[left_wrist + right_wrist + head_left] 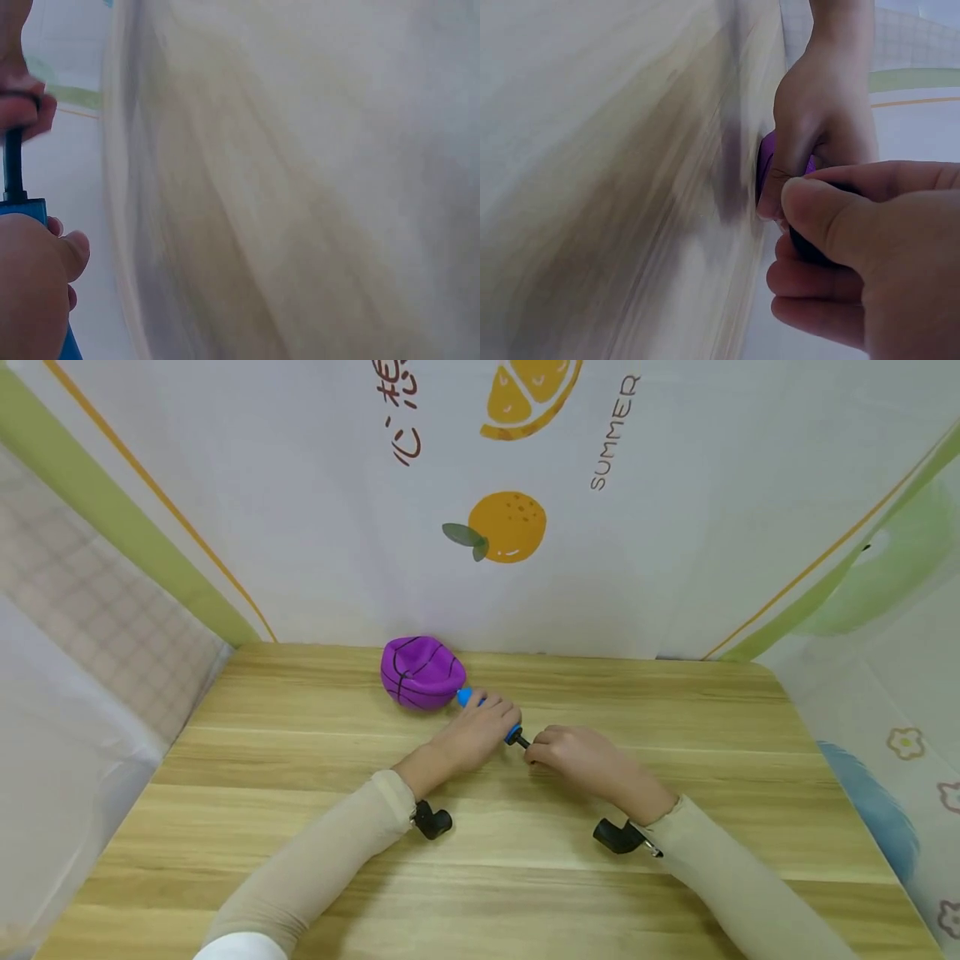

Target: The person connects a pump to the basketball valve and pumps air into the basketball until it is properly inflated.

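A purple toy basketball point(422, 675), dented and partly deflated, lies near the back of the table. The tip of a blue hand pump point(465, 697) meets its right side. My left hand point(480, 731) is wrapped around the pump's barrel, covering most of it. From the barrel's near end sticks a black rod point(13, 161), partly drawn out. My right hand point(577, 762) grips the black handle point(814, 251) at the rod's end, thumb and fingers curled round it. In the right wrist view, the left hand hides much of the ball.
The wood-grain table point(510, 893) extends around both arms. Behind it hangs a white curtain point(322, 543) printed with oranges and lettering, close behind the ball. Each wrist carries a black camera mount point(618, 837). Patterned cloth hangs at both sides.
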The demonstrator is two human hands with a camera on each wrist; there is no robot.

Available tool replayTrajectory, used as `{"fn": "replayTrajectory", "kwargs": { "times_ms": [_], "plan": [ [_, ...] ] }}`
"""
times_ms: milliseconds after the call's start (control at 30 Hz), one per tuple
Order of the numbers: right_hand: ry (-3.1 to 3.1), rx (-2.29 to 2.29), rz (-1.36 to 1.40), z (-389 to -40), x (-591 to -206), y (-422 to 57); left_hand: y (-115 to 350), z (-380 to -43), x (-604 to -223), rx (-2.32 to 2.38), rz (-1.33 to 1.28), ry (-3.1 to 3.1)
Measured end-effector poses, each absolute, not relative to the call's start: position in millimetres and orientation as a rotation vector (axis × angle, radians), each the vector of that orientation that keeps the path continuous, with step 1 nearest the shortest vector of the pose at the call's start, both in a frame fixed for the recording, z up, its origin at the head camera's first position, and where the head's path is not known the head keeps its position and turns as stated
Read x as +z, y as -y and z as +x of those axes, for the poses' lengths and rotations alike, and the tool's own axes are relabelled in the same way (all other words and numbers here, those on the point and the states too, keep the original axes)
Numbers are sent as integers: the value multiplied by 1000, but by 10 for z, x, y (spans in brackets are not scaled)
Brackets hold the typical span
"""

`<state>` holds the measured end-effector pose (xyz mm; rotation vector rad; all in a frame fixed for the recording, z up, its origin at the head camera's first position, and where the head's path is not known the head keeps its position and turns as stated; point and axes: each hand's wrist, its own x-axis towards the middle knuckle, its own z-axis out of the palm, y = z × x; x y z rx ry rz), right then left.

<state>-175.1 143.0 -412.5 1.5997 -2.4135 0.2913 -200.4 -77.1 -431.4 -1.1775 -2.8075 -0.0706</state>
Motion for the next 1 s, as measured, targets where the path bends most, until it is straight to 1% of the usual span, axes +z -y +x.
{"fn": "replayTrajectory", "kwargs": {
  "times_ms": [433,833,1000],
  "plan": [
    [2436,273,1529,-1735,-4177,-1381,785,-2007,-4350,-126,-1189,2802],
    [2464,343,1533,-1433,-4090,-1738,837,-2015,-4338,-151,-1202,2807],
    [2451,384,1546,-1360,-4076,-1838,854,-2027,-4334,-165,-1204,2779]
  ]
}}
